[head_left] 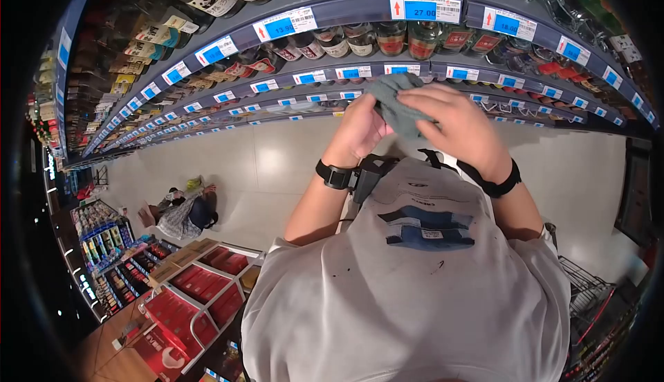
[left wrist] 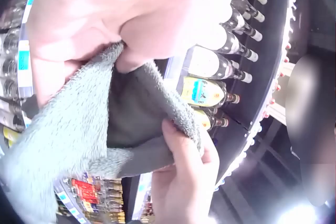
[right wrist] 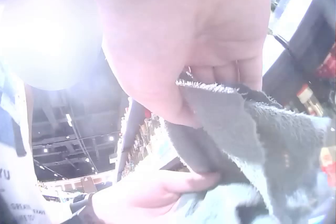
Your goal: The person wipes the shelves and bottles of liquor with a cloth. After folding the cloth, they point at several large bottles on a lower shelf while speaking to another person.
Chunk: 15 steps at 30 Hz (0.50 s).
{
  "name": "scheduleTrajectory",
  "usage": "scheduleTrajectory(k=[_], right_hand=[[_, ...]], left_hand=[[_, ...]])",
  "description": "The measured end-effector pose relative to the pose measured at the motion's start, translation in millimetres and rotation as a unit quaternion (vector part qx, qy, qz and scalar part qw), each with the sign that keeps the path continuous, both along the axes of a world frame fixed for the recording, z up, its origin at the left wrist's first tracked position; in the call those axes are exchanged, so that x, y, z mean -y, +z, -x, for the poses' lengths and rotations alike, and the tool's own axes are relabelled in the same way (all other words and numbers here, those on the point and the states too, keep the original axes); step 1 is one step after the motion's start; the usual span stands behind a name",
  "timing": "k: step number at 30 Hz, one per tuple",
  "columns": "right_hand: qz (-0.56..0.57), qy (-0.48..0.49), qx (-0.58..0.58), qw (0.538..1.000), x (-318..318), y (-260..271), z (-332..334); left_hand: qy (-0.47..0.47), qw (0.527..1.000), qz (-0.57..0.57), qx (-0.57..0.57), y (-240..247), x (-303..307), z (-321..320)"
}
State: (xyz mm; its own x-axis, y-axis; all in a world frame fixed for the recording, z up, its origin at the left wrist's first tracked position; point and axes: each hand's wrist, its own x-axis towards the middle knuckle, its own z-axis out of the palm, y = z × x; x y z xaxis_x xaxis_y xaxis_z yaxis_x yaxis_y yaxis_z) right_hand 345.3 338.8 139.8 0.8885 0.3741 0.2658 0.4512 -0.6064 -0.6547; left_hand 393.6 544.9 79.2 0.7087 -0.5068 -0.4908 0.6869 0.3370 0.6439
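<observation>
A grey-green fuzzy cloth (head_left: pixel 397 111) is held up between both hands in front of the lower shelves. My left hand (head_left: pixel 358 129) grips one side of it, and my right hand (head_left: pixel 462 124) holds the other side from above. In the left wrist view the cloth (left wrist: pixel 68 129) is folded, with an edge pinched between thumb and fingers of the left hand (left wrist: pixel 115 14); the right thumb presses its far edge. Seen from the right wrist, the right hand (right wrist: pixel 194 29) has its fingers curled behind the cloth (right wrist: pixel 226 121), whose layers hang apart below.
Curved shelves (head_left: pixel 332 14) of bottles with price tags (head_left: pixel 285 25) stand ahead. Behind to the left are red boxes on a display rack (head_left: pixel 200 278) and a person crouching (head_left: pixel 185 216). A wire shopping cart (head_left: pixel 581 285) stands at the right.
</observation>
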Motion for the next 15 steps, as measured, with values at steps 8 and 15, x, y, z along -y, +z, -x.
scheduleTrajectory(k=[8,15], right_hand=[[-0.036,0.026,0.027,0.999,-0.6,-8.6,14.6],[-0.048,0.063,0.053,0.995,-14.9,17.0,3.7]], left_hand=[[0.016,0.992,0.123,0.004,15.9,-12.0,-2.0],[0.091,0.979,0.064,0.172,48.9,-22.8,5.6]])
